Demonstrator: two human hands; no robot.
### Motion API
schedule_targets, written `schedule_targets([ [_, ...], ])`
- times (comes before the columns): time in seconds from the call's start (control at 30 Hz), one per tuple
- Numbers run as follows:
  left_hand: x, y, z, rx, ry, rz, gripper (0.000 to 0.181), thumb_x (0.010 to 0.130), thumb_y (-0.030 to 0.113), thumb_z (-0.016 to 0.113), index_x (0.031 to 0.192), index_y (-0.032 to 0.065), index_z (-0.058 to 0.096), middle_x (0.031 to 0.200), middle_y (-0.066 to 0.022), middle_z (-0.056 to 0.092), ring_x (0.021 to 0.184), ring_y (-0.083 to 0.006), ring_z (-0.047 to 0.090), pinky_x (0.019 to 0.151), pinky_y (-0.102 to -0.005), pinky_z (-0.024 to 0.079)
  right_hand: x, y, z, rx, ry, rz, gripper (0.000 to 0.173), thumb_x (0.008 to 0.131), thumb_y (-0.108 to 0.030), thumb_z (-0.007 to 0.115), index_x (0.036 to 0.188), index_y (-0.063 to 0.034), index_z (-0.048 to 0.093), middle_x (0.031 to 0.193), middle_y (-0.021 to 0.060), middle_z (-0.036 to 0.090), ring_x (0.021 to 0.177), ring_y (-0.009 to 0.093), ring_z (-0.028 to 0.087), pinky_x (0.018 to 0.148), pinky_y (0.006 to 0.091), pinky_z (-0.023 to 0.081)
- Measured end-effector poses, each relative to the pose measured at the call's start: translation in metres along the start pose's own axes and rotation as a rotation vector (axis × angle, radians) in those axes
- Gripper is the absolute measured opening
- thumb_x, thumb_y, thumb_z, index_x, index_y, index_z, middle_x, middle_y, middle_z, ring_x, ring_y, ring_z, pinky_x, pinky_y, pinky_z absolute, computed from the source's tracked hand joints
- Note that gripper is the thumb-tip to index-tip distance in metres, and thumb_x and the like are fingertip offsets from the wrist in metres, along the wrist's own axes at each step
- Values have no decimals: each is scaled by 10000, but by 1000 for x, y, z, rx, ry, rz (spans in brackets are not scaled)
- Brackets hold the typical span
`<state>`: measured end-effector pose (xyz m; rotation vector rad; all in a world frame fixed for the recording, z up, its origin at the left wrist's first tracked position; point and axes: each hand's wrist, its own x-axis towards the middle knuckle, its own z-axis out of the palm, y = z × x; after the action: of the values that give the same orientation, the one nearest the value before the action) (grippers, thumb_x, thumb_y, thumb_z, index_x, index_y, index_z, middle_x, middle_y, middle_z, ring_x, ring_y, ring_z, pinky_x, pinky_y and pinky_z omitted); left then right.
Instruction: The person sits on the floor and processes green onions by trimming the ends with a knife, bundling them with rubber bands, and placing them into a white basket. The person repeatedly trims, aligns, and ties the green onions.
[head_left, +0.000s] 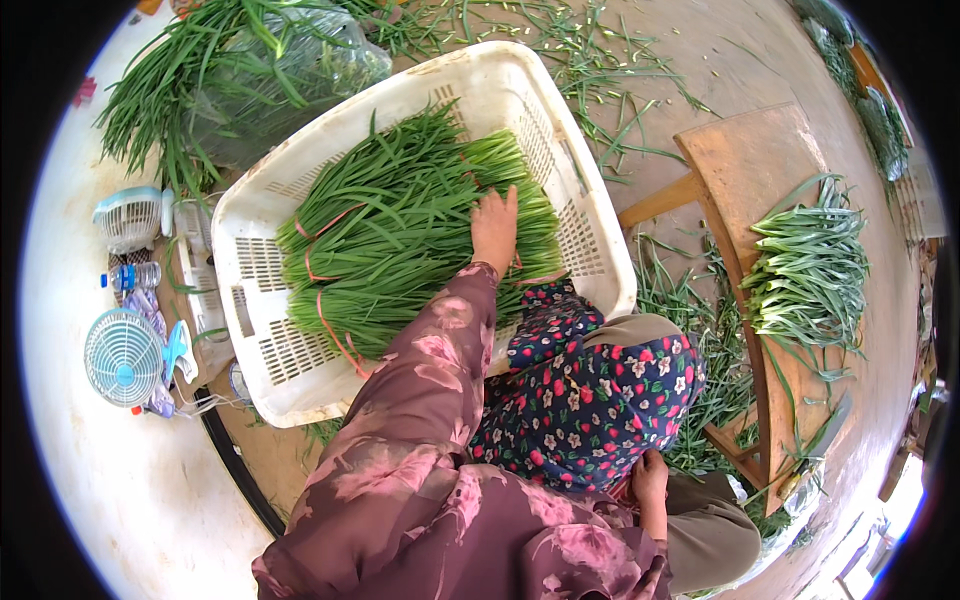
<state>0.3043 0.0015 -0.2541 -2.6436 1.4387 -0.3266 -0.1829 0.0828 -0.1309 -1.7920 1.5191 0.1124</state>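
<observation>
Before me a white plastic crate (540, 64) with slotted walls holds several bundles of green Chinese chives (397, 202), tied with pinkish-red bands. My left hand (495, 229) lies on the chives near their pale stem ends, thumb apart; its fingertips are partly lost among the leaves. My left sleeve crosses the crate's near rim. My right hand (649, 476) is low at my side, fingers bent against a dark blue cloth printed with strawberries and flowers (592, 405). This cloth covers my lap and reaches the crate's near right corner. Whether the right hand grips it is unclear.
To the right, a curved wooden bench (757, 150) bears green leafy stalks (810, 270) and a knife (829, 427). Loose leaves (600, 82) litter the floor. At left are a small fan (124, 356), water bottle (135, 276) and plastic bag (300, 67) with greens.
</observation>
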Motion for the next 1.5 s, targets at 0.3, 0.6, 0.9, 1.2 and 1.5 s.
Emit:
schedule_targets([
  [0.3,1,-47,-89,-483,39,27,813,537,240,831,1230,48,452,1069,-151,552,1025,-319,530,881,-486,375,5,4,4,-30,-28,-43,205,862,-158,571,966,11,627,932,248,623,881,423,591,757,450,467],
  [0.6,18,-191,-272,-1762,493,-322,562,710,150,790,1202,44,541,1199,-95,580,1087,-191,559,972,-368,423,9,23,11,-1,-1,-82,258,881,-147,538,1062,8,638,1022,234,642,963,395,609,830,416,480],
  [0.9,-28,-249,-286,-2343,632,-734,472,946,499,423,1176,109,560,1121,-61,625,997,-238,579,836,-472,469,3,38,11,37,62,-65,267,895,-162,530,1074,12,628,999,246,642,941,399,616,811,418,481],
  [1.2,-248,-297,-175,-1326,-680,-1288,782,764,451,730,1348,42,410,1363,-175,427,1168,-325,491,973,-402,433,12,43,15,-20,7,-145,286,907,-184,515,1083,16,617,981,252,642,917,402,622,780,416,483],
  [1.5,-247,-279,-109,-258,-401,159,940,557,246,840,1374,113,394,1069,-187,570,997,-346,580,827,-402,486,3,30,9,-86,8,-182,262,915,-182,479,1045,5,607,957,255,628,898,420,599,753,427,467],
])
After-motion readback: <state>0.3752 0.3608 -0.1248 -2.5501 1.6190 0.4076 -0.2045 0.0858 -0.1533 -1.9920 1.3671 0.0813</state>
